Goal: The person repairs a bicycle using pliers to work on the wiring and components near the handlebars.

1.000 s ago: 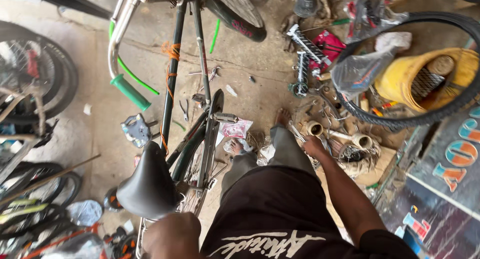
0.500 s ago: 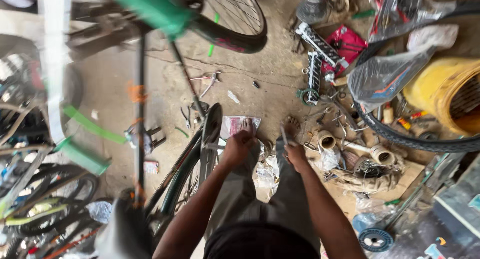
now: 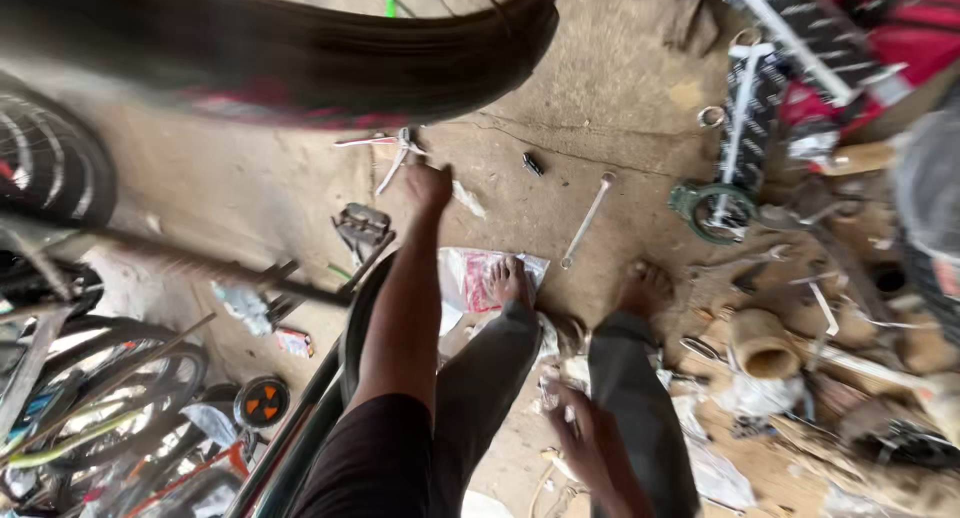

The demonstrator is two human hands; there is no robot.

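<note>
single head-worn view, looking steeply down, close over the person's own arms, legs and workshop floor

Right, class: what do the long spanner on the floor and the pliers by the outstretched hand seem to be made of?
Spanner: probably bare steel, judging by its pale grey sheen and thin, rigid shape. Pliers, just short of the left hand: likely metal too, silvery and slim, though motion blur leaves the finish unclear.

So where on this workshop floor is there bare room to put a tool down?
Bare concrete lies between the long silver spanner and the black tyre overhead, around the small dark bolt. Another bare stretch runs left of the left hand, below the tyre. The right side is crowded: tan pipe fitting, green sprocket ring, scattered scrap. Bottom left is packed with bicycle wheels.
</note>
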